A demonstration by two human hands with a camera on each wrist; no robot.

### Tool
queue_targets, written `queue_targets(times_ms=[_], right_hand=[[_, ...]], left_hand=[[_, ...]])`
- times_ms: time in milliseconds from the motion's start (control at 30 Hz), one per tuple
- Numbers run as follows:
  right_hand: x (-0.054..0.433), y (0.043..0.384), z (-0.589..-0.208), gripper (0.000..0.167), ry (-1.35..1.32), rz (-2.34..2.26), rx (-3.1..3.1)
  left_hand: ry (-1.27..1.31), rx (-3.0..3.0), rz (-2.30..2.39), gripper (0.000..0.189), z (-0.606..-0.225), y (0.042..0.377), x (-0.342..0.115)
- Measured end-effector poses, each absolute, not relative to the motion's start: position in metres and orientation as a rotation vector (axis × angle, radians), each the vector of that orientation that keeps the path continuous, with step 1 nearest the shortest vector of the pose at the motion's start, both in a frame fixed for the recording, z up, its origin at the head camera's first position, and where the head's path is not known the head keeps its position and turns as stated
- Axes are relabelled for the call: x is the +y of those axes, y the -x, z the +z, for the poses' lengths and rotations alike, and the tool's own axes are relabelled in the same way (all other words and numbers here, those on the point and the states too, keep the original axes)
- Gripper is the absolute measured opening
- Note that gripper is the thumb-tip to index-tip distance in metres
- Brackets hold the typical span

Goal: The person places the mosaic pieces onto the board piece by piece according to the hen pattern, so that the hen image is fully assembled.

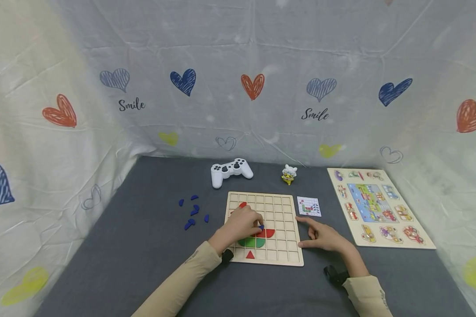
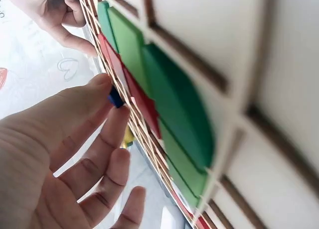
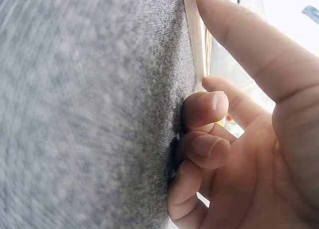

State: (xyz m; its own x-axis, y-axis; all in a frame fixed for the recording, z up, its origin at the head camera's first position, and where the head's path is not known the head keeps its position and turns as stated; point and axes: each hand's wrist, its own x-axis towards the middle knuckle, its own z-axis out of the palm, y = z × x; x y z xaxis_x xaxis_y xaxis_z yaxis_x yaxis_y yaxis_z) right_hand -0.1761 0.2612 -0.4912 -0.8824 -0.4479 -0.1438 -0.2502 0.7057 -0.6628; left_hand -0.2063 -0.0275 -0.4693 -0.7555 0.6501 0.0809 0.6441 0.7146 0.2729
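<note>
My left hand (image 1: 243, 225) is over the wooden grid board (image 1: 281, 215), pinching a small blue piece (image 2: 115, 97) between thumb and index finger; its other fingers are loosely bent in the left wrist view. Just below that piece, red pieces (image 1: 269, 233) lie in the grid above green ones (image 1: 251, 242). A red triangle (image 1: 250, 255) sits in the bottom row. Another red piece (image 1: 243, 204) shows near the top left, partly behind the hand. At the board's right edge, my right hand (image 1: 324, 236) touches the rim with thumb and index fingertips spread apart, its remaining fingers bent.
Several loose blue pieces (image 1: 195, 210) lie left of the board. A printed pattern card (image 1: 308, 206) lies to its right. Behind are a white game controller (image 1: 232, 171) and a small figurine (image 1: 288, 174). A picture puzzle board (image 1: 343, 220) occupies the right side of the dark cloth.
</note>
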Motion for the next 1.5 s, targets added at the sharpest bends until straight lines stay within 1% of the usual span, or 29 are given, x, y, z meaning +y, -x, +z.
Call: queue_targets(times_ms=[367, 633, 933, 1233, 1500], right_hand=[[0.261, 0.176, -0.492, 0.077, 0.536, -0.956, 2.613], [0.261, 0.177, -0.491, 0.078, 0.523, -0.958, 2.611], [0.261, 0.177, -0.49, 0.077, 0.529, -0.961, 2.619], [0.26, 0.176, -0.489, 0.077, 0.521, -0.96, 2.621], [0.26, 0.176, -0.49, 0.076, 0.527, -0.944, 2.629]], left_hand=[[-1.054, 2.851, 0.364, 0.012, -0.465, 0.221, -0.005], [-1.035, 2.829, 0.327, 0.008, -0.465, 0.229, 0.007], [-1.026, 2.837, 0.358, 0.011, -0.466, 0.228, 0.014], [-1.07, 2.809, 0.416, 0.008, -0.468, 0.227, 0.011], [-1.056, 2.795, 0.509, 0.01, -0.469, 0.223, 0.007]])
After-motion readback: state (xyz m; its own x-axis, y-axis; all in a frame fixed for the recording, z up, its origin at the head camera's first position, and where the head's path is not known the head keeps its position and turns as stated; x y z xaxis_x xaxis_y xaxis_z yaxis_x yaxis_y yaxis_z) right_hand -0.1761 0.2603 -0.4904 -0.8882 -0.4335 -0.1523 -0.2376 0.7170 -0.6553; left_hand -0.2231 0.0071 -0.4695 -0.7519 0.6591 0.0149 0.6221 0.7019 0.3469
